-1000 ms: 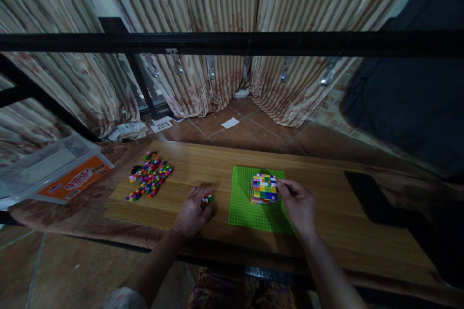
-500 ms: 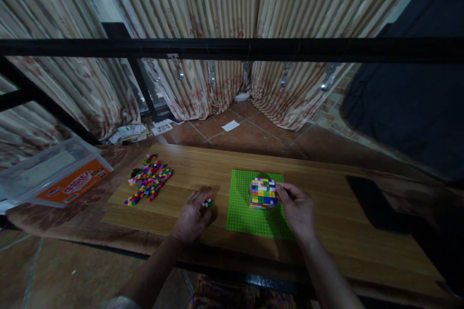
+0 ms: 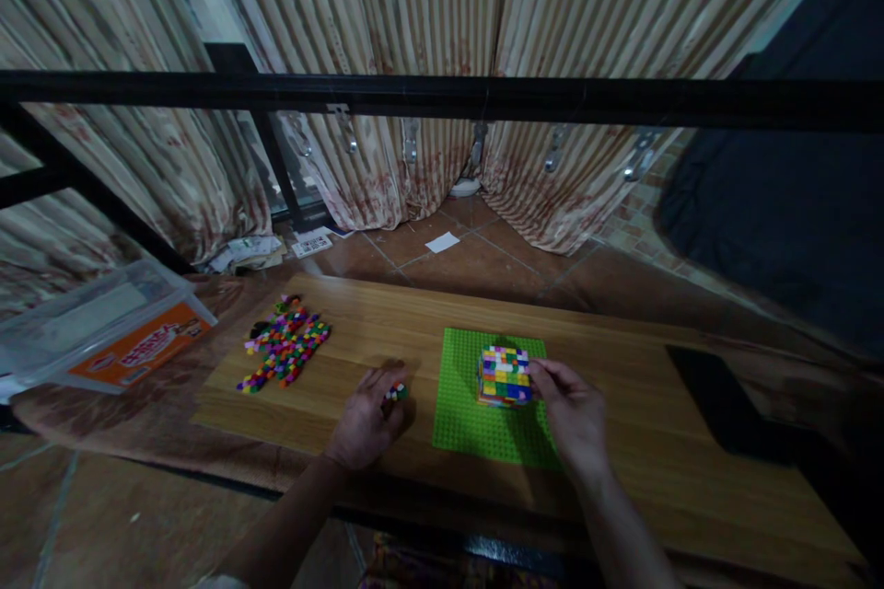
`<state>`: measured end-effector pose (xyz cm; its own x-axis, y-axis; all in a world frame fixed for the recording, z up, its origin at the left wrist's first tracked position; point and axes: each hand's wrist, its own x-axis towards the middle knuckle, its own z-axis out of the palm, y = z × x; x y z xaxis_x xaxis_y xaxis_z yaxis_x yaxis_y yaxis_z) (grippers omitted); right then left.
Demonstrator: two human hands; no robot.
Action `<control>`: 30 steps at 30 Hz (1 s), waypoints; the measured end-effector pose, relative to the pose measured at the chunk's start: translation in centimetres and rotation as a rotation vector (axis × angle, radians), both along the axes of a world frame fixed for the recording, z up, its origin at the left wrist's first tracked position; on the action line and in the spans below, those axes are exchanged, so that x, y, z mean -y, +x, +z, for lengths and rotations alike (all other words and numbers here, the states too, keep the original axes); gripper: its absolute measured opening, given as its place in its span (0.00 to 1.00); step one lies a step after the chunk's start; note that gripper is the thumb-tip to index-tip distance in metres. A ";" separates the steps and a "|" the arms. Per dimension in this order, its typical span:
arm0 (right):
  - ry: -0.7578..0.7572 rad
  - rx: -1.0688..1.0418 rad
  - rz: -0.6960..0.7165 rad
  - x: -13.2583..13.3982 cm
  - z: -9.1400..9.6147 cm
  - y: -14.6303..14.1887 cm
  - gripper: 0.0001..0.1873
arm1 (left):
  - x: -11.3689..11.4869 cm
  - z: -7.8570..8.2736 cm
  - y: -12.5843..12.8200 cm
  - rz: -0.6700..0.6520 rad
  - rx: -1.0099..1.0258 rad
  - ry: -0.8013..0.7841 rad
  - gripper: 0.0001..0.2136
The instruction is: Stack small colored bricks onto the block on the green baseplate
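A block built of multicoloured building bricks [image 3: 505,376] stands on a green baseplate [image 3: 459,405]. My right hand [image 3: 575,409] is at the block's right side, thumb and forefinger pinched together against its upper edge. Whatever lies between those fingertips is hidden. Left of the baseplate, my left hand [image 3: 366,419] rests low over the table with curled fingers around a few small loose bricks [image 3: 396,392], white and green among them. Farther left, a spread pile of small coloured bricks [image 3: 286,345] lies on the table.
The wooden table [image 3: 387,313] carries all of this. A dark flat object [image 3: 725,405] lies at its right end. To the left stands a clear plastic box [image 3: 103,327] with an orange label. A black rail [image 3: 442,98] crosses in front of striped curtains [image 3: 428,0].
The view has shifted slightly. My right hand stays pinched at the block's right edge, and my left hand keeps its place by the loose bricks.
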<state>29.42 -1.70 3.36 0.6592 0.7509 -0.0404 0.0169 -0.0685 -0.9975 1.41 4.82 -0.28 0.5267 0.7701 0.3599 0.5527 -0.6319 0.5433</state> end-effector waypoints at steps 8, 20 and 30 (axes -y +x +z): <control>-0.045 -0.057 -0.002 -0.5 0.8 0.1 0.20 | 0.0 0.1 0.0 0.005 -0.002 -0.016 0.21; -0.109 -0.093 0.020 -0.5 -0.1 0.7 0.23 | 0.1 0.4 0.0 -0.010 0.036 -0.060 0.22; 0.055 0.268 0.071 2.9 4.1 -5.4 0.14 | 0.5 0.2 0.1 0.043 0.072 -0.133 0.27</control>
<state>24.03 -4.63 7.42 0.5863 0.7920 0.1702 0.2838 -0.0040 -0.9589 1.55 4.33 -0.04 0.4683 0.8352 0.2885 0.5345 -0.5277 0.6601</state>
